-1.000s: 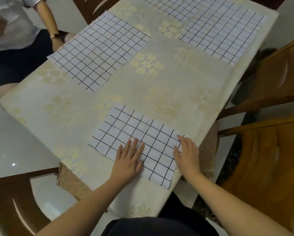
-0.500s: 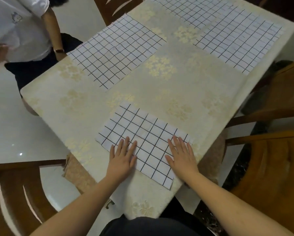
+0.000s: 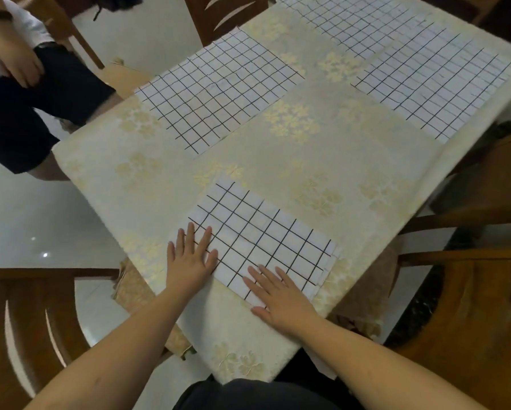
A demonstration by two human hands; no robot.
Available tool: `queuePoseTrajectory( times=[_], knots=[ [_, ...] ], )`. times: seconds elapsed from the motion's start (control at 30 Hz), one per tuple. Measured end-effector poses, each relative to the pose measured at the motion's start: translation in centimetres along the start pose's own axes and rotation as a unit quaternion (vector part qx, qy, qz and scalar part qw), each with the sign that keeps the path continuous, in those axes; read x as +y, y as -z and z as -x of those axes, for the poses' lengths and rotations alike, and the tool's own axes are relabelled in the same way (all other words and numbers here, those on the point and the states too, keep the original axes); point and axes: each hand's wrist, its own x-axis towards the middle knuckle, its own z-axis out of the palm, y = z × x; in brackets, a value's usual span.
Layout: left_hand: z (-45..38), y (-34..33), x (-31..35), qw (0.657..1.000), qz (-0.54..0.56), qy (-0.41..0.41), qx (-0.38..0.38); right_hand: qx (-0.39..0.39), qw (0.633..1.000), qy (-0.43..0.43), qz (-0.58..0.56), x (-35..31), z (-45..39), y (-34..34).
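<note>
A folded white cloth with a black grid (image 3: 266, 235) lies near the front edge of the table (image 3: 147, 179), which wears a cream floral tablecloth. My left hand (image 3: 189, 258) lies flat with spread fingers on the cloth's left corner. My right hand (image 3: 278, 294) presses flat on the cloth's near edge, fingers straight. Neither hand grips anything. The cloth's layered edges show at its right end.
Three more grid cloths lie spread flat: one at the middle left (image 3: 218, 93), one at the far right (image 3: 434, 87), one at the back (image 3: 352, 22). Wooden chairs stand at the left (image 3: 26, 315), right (image 3: 479, 297) and back. A person (image 3: 26, 93) stands at the table's left corner.
Both hands have slid left and toward me along the folded cloth, staying flat. The view has shifted, and the person at the left has stepped closer.
</note>
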Motion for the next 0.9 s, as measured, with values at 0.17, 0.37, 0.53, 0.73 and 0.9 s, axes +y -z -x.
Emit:
queuePoseTrajectory(
  times=[0.17,0.37,0.53,0.73,0.9],
  knots=[
    [-0.9,0.9,-2.1,0.997,0.029,0.073,-0.008,-0.001,1.000,-0.018,0.005,3.4,3.7,-0.3],
    [-2.6,4.0,-2.7,0.959,0.143,0.195,0.146,0.014,0.997,-0.072,-0.018,3.5,6.6,-0.6],
    [-4.1,5.3,-3.1,0.942,0.147,0.303,0.008,0.026,0.992,-0.104,-0.064,2.5,7.2,-0.3],
    [-3.7,5.5,-3.2,0.917,0.330,0.224,0.006,0.014,0.987,-0.131,-0.087,0.8,6.3,-0.1],
    [-1.8,7.2,-1.8,0.901,0.406,0.148,0.043,0.030,0.981,-0.157,-0.106,0.1,5.6,-0.5]
  ],
)
